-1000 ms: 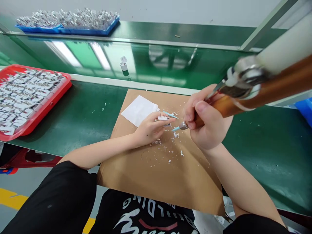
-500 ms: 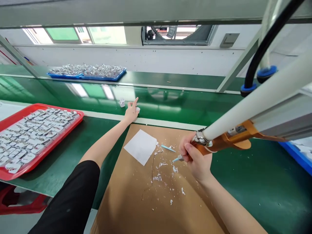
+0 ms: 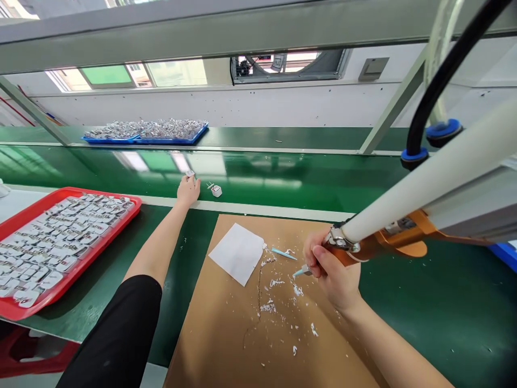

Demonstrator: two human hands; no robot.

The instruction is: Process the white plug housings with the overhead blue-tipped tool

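My left hand [image 3: 188, 191] is stretched far forward over the green belt, its fingers closed around a small white plastic plug piece [image 3: 189, 173]. Just right of it, a second white plug piece [image 3: 216, 191] with thin metal pins lies on the belt. My right hand [image 3: 333, 272] grips an orange-and-metal hand tool [image 3: 343, 245]. Its pale blue tip [image 3: 299, 272] points left, above the brown cardboard [image 3: 226, 334]. On the cardboard lie a white paper square [image 3: 237, 253], a loose blue strip [image 3: 284, 254] and white shavings [image 3: 268, 307].
A red tray [image 3: 135, 207] full of white pieces stands left. Blue trays [image 3: 169, 141] heaped with small metal parts sit on the back shelf. A thick white tube [image 3: 436, 161] and a black hose [image 3: 440, 86] cross the right side. A grey beam [image 3: 202, 37] spans overhead.
My left hand has moved left from one plug piece, which now lies apart on the belt, to the other one. My right hand keeps its grip on the tool. The view has tilted slightly.
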